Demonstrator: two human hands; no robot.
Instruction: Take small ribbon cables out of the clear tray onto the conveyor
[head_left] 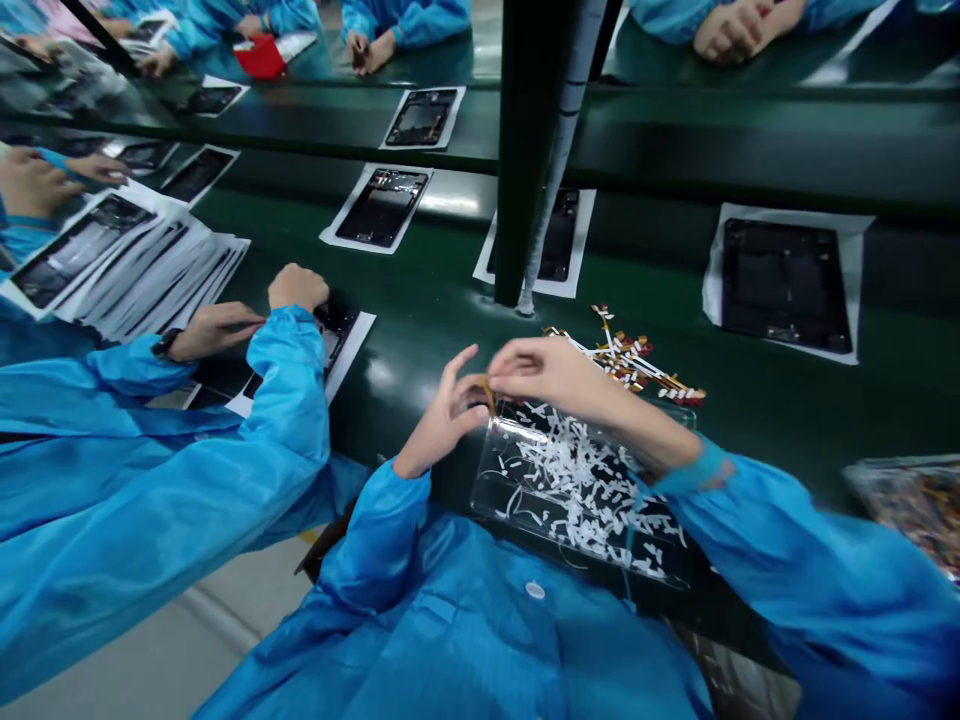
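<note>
My left hand (448, 415) and my right hand (547, 372) meet above the left end of a clear plastic tray (487, 490). Between their fingertips is a small orange-brown flex cable (490, 395), mostly covered by the fingers. The left thumb and a finger pinch it while another left finger points upward. The right fingers are closed at its upper end. Many small white scraps (577, 470) lie scattered in the tray. Just behind my right hand is a loose pile of flex cables (626, 355) with white and dark red bits.
Dark tablet-like panels on white sheets (381, 207) (786, 280) lie along the green bench. A dark post (525, 150) rises ahead. At left, a co-worker's arms (289, 380) reach close by, near a stack of sheets (157, 265). A bag of parts (915, 500) sits right.
</note>
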